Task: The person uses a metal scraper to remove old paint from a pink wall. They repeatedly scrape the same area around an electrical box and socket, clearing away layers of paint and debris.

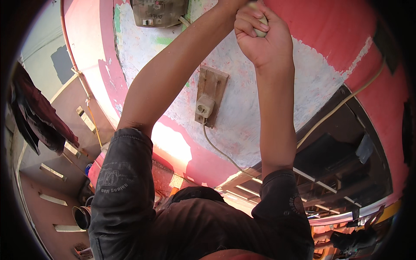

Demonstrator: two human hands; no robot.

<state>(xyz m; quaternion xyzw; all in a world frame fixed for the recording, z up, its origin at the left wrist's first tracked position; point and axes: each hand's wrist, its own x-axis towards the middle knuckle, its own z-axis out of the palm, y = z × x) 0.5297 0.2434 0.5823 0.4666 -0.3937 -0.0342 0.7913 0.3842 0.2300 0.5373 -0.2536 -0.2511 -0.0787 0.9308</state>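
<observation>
Both my arms reach up to a wall (pixel 242 108) whose pink paint gives way to a patchy white area. My right hand (pixel 266 39) is closed around a pale greenish handle (pixel 262 27); its other end is blurred and cut off by the top edge, so the kind of tool does not show. Close beside it, my left hand (pixel 235 3) is mostly out of the picture at the top, its fingers hidden. Below the hands, a white socket (pixel 204 106) sits on a wooden board (pixel 215 86) on the wall, with a cable (pixel 221 151) running down from it.
An electric meter box (pixel 159 12) hangs at the upper left. A dark window (pixel 346 151) and a loose cable (pixel 346 102) are at the right. Dark clothes (pixel 39 112) hang at the far left, and an orange cord (pixel 94 123) runs by a pipe (pixel 69 43).
</observation>
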